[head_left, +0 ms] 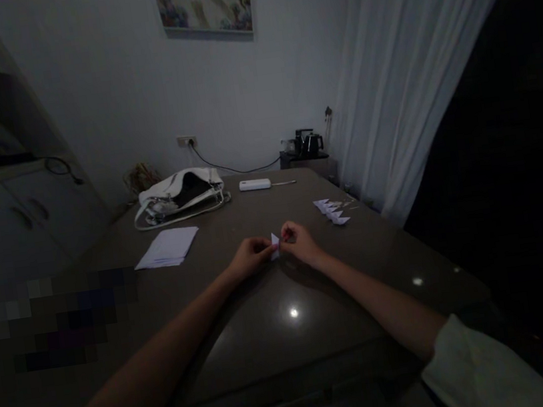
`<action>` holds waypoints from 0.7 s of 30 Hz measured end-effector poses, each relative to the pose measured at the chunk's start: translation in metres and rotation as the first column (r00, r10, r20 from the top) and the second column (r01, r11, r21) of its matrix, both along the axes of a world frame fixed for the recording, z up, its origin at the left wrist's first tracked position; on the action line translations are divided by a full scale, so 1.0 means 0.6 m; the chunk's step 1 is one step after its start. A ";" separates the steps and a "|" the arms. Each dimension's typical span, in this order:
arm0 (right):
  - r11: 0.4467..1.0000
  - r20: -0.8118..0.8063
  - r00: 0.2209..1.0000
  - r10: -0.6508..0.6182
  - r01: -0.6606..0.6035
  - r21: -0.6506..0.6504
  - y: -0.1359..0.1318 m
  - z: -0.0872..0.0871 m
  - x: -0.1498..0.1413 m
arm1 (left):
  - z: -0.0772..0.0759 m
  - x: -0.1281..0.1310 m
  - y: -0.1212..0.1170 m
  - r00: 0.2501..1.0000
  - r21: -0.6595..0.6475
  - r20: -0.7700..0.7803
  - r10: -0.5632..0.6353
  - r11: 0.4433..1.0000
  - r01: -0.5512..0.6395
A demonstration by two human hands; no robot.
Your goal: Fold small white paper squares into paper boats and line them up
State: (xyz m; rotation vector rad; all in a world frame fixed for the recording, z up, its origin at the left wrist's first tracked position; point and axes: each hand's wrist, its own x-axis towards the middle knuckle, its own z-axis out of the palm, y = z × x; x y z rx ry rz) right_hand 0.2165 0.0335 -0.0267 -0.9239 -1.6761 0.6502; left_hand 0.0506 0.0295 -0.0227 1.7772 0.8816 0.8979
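Over the middle of the dark glossy table (250, 341), a small folded piece of white paper (274, 238) stands between my two hands, its pointed tip upward. My left hand (252, 254) pinches it from the left. From the right, my right hand (299, 243) has its thumb and finger closed at the paper's other edge. The fingers hide most of the paper. To the right lies a row of several small folded paper pieces (332, 211) with pointed ends. A stack of white paper sheets (168, 247) rests to the left.
A white handbag (180, 193) sits at the back left, beside a white power bank (255, 184) with a short cable. Black kettles (312, 144) stand on a low cabinet behind. A sheer curtain (383, 60) hangs along the right. Cabinets (25, 218) line the left.
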 end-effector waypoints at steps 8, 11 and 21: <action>0.994 -0.058 0.997 0.047 -0.053 -0.097 0.003 0.001 0.003 | 0.000 0.000 -0.001 0.998 0.042 -0.056 -0.013 0.999 0.015; 0.992 -0.052 0.997 0.063 -0.068 -0.106 0.003 0.006 0.006 | -0.003 -0.002 0.000 0.995 0.096 -0.103 -0.021 0.995 0.030; 0.985 0.014 0.988 0.153 -0.152 -0.082 -0.005 0.018 0.011 | -0.002 0.001 -0.009 0.992 0.245 -0.120 0.026 0.969 0.004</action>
